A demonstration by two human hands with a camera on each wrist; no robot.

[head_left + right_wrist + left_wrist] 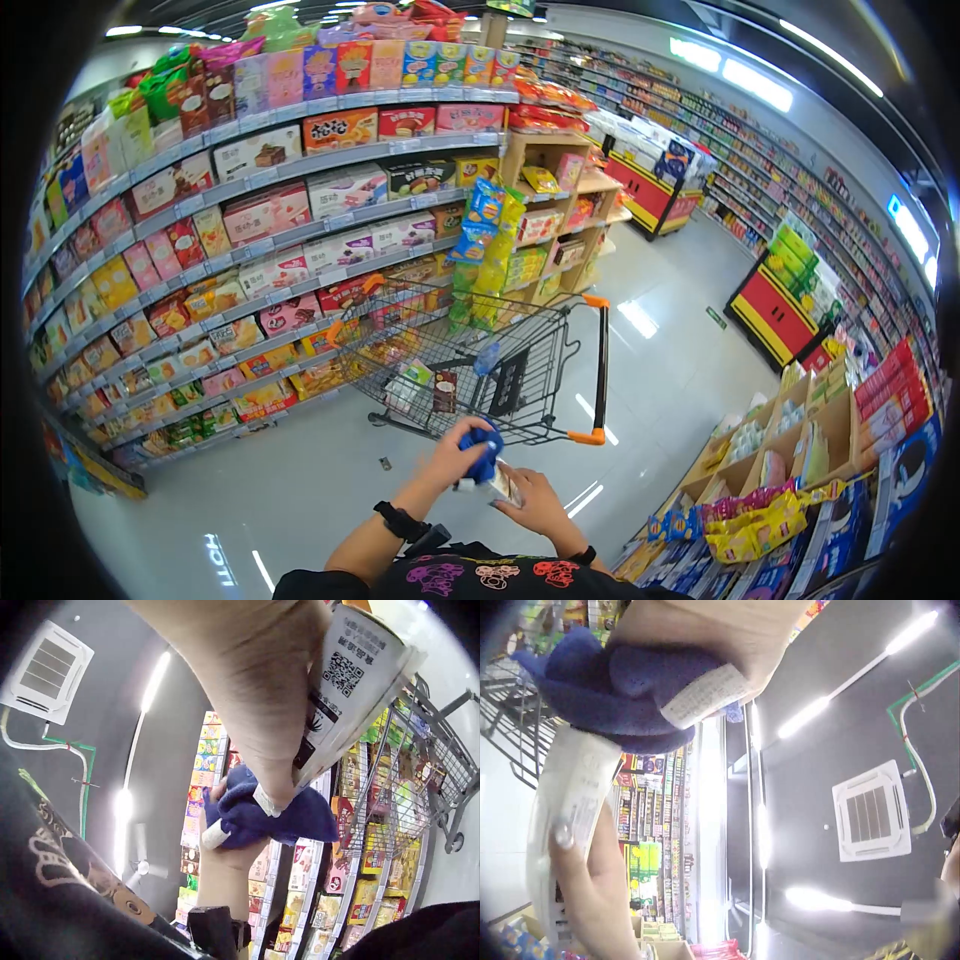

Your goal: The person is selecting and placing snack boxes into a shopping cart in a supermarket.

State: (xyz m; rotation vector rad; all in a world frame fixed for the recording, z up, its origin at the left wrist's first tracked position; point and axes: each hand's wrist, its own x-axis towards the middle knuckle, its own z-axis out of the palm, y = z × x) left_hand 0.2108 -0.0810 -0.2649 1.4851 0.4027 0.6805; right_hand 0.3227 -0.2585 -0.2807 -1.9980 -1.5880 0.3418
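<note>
Work in hand, apparently under way: the left hand [447,462] grips a blue cloth [486,462] at one end of a white package [360,671] that the right hand [541,506] grips near the shopping cart [603,368], how much is left being impossible to tell.

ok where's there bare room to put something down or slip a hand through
Bare floor shows between the cart handle and the wooden bins at right, and between the long shelf and the left arm. Crowded: the long shelf, the bins, and the part of the cart where packs lie.
</note>
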